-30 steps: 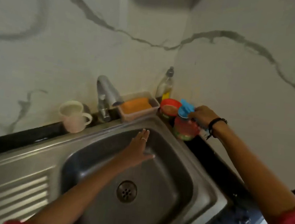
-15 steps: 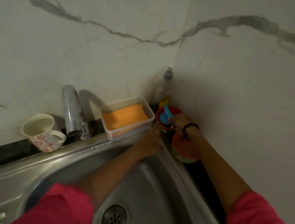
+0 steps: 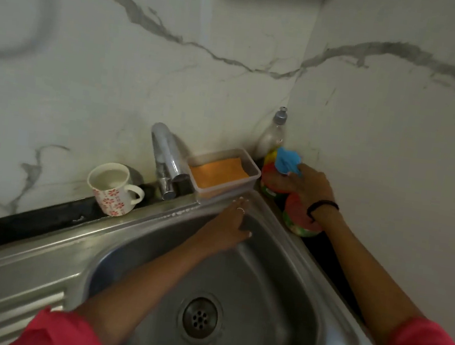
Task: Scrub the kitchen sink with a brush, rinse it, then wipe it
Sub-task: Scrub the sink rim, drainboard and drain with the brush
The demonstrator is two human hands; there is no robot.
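Observation:
A steel sink (image 3: 289,268) with a round drain (image 3: 200,316) fills the lower half of the view. My left hand (image 3: 232,224) reaches across the basin, fingers straight, resting against the far inner wall near the rim. At the back right corner my right hand (image 3: 309,186) grips a blue scrubber (image 3: 286,161) just above a red round container (image 3: 269,183). A second red and green container (image 3: 299,222) sits beside my right wrist.
A chrome tap (image 3: 166,156) stands behind the sink. A clear tray with an orange sponge (image 3: 219,172) sits between tap and corner. A bottle with a grey cap (image 3: 274,133) stands in the corner. A flowered mug (image 3: 114,188) sits left of the tap. Marble walls close in behind and right.
My right hand has lifted the blue scrubber up out of the red container. My left hand stays at the far wall of the basin. The view has shifted slightly.

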